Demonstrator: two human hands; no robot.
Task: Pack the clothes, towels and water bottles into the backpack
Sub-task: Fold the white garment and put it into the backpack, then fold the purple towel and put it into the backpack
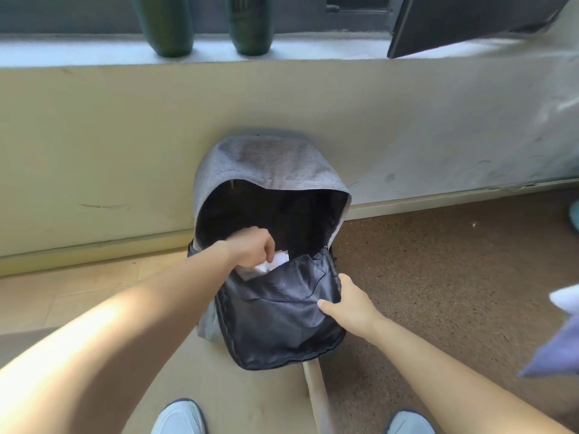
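So the backpack (266, 164) is stood on the floor (438, 261), right at its far edge, and is leaned back against the wall (94, 151). It's been unzipped wide, and the front flap (282, 314) is folded down toward the near side with the black lining facing up.

The step in hand looks like the clothes/towels part. A white cloth (272, 263) is gripped by the left hand (250, 249) at the mouth of the main compartment, with the fingers curled round it. The tips are buried in the fabric, so exactly how they sit can't be made out. About half the cloth is tucked behind the flap's top edge. The flap is held at its right edge by the right hand (347, 303). The thumb is laid flat on the lining and the other fingers are wrapped round behind the edge, so it's pinched open.

Plenty is left to be packed, by the look of it. Two green bottles (166, 26) are stood on the window ledge (94, 54) toward its left end, well apart from the bag. A purplish cloth (554, 349) with something white above it is seen at the right edge of the view, too blurred to be identified properly.

For the next move, the cloth probably needs to be pushed well down so room is kept for the rest. The flap should be kept pulled open, or the mouth will likely sag shut.
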